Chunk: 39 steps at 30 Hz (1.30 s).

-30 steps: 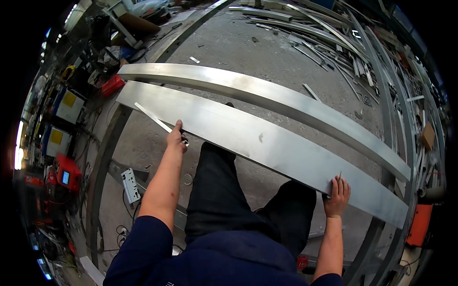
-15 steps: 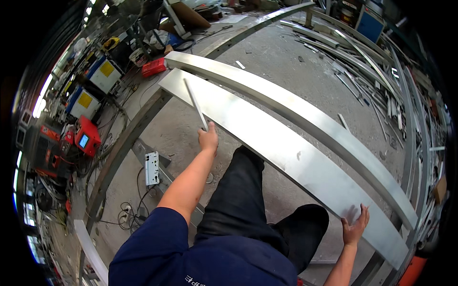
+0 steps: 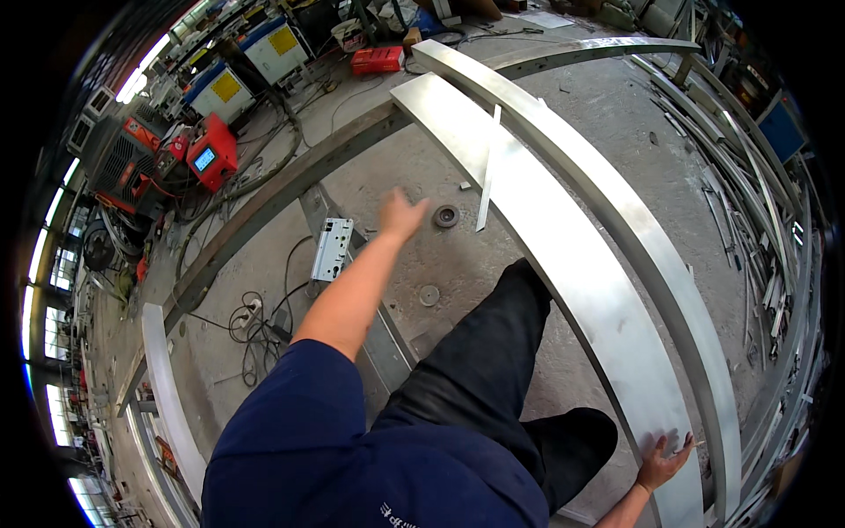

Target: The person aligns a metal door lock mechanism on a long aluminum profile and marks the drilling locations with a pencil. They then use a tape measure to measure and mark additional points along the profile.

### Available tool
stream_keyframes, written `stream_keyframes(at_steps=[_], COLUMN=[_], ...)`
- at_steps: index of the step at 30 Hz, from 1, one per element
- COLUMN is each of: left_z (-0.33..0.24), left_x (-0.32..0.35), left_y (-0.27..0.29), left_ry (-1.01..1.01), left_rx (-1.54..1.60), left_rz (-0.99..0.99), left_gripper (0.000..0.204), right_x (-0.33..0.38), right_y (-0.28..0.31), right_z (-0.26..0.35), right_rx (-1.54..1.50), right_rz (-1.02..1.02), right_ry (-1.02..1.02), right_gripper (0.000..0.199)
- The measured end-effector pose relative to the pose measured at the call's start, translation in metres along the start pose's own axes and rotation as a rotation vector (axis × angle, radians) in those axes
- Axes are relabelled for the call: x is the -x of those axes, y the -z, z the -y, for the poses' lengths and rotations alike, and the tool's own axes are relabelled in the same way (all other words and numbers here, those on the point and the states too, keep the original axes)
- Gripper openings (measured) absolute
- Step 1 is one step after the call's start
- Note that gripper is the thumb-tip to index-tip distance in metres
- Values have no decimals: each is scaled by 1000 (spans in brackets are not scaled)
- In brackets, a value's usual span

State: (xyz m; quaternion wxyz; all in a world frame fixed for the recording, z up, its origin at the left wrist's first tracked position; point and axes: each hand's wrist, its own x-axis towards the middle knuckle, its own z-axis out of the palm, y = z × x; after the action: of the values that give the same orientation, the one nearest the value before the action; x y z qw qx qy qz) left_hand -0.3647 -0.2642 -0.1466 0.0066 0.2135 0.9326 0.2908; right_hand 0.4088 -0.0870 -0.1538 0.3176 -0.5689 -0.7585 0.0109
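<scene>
In the head view, the beam (image 3: 553, 233) is running from upper centre to lower right, a rail (image 3: 348, 139) apparently supporting its upper end. At lower right, the right hand (image 3: 662, 464) is lying on it, fingers spread, likely steadying it. Near centre, the left hand (image 3: 402, 214) is hanging empty, blurred, fingers seemingly parted. A strip (image 3: 489, 172) is overhanging the beam's left edge.

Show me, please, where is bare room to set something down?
Bare room: the wide near beam, between the thin strip and the right hand; also the floor between the far beam and the scrap pile. Crowded: the scrap pile, and around the tangled cables.
</scene>
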Motion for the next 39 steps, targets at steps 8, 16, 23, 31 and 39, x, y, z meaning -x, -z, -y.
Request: stream_keyframes(at_steps=[8, 16, 23, 31, 39], left_z=[195, 211, 194, -138, -260], left_x=[17, -5, 4, 114, 273], left_y=[53, 49, 121, 98, 16], left_ry=[645, 544, 79, -128, 403], left_rx=[-406, -359, 138, 1034, 1140], left_rz=[181, 221, 84, 1271, 2186], left_gripper=[135, 79, 68, 90, 88], right_x=[-5, 11, -14, -3, 69], right_y=[-3, 2, -18, 17, 53], right_z=[-5, -17, 18, 17, 130], right_rx=[58, 112, 47, -137, -1023], right_rz=[27, 41, -21, -157, -160], right_ry=[34, -68, 5, -93, -497], right_gripper=[75, 71, 69, 67, 34])
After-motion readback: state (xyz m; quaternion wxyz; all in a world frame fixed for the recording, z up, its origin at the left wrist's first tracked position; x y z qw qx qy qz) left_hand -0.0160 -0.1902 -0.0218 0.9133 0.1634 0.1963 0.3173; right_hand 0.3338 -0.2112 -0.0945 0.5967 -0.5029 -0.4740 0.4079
